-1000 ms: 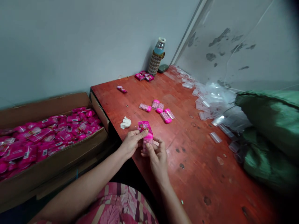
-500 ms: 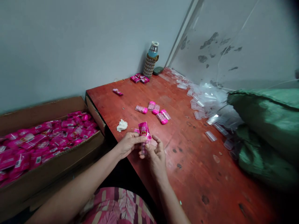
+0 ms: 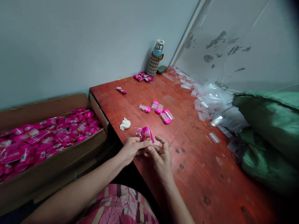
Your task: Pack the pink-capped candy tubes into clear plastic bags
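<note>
A pink printed packet is pinched in my left hand, its upper part sticking up beyond the thumb. My right hand meets the packet's lower end, with thumb and a finger pressed together there and another finger raised. Whatever lies under the fingers is hidden. Several clear, pink-capped containers with pink beads inside lie on the red table beyond my hands. A white crumpled lump rests near the left table edge.
To the left, a cardboard box holds many pink packets. Clear plastic cases are heaped at the right beside a green sack. At the back stand a bottle in a knitted cover and some pink boxes.
The clear container of pink beads seen between my hands is now hidden from view. The packet has come lower and shows wider. The whole view has shifted slightly.
</note>
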Demonstrator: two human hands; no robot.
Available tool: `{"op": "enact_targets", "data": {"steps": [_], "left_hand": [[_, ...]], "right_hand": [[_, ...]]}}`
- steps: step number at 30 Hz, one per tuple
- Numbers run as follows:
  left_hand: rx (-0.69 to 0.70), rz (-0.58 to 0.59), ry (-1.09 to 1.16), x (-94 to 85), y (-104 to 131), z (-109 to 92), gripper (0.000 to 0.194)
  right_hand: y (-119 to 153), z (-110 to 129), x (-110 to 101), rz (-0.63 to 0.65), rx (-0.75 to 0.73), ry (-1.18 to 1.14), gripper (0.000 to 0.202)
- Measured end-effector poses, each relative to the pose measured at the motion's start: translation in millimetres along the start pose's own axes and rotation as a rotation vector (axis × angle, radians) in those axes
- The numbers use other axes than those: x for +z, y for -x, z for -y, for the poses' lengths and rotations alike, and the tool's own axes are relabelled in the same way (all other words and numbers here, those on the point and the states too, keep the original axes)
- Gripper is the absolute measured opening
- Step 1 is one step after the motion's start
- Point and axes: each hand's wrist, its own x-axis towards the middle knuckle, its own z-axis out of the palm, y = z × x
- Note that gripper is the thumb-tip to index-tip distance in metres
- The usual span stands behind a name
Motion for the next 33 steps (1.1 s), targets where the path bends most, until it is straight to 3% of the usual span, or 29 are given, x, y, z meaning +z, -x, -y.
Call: {"op": "enact_targets", "data": {"steps": [3,6,13,15,17,20,22,24,26,29,33], "left_hand": [[-0.002,0.061,0.051,-3.4,6,2,0.024],[0.038,0.071,0.077,-9.3,12,-2,0.023],[0.087,0.038,0.028,-17.5,33,-6,0.021],[0.158,-0.048,0.046,-26.7,42,-14,0.017],[0.327,-0.211,0.112,-42.7,50,-28,0.018],[0.574,-0.442,0.139,-68.9,57,-49,0.050],[0.629,-0.509,-0.063,-77.1,53,-54,0.058],[0.701,-0.506,-0.468,-73.4,42,-47,0.046],[0.805,-0.426,-0.979,-61.4,25,-34,0.037],[0.960,-0.296,-1.519,-43.2,-3,-13,0.037],[1.044,-0.320,-1.764,-38.5,-23,3,0.022]], "right_hand": [[-3,-1,-2,0.018,0.029,-0.039,0.046],[-4,-2,0,0.126,0.063,-0.054,0.043],[-4,-7,28,0.215,0.073,-0.035,0.036],[-4,-8,34,0.239,0.092,-0.023,0.038],[-4,-6,33,0.249,0.101,-0.010,0.038],[-4,-4,22,0.222,0.095,0.041,0.029],[-5,-3,13,0.182,0.094,0.089,0.022],[-7,-2,5,0.137,0.091,0.129,0.019],[-9,-2,1,0.096,0.082,0.157,0.018],[-10,-1,-3,0.066,0.078,0.191,0.019],[-10,1,-8,0.050,0.078,0.234,0.020]]}}
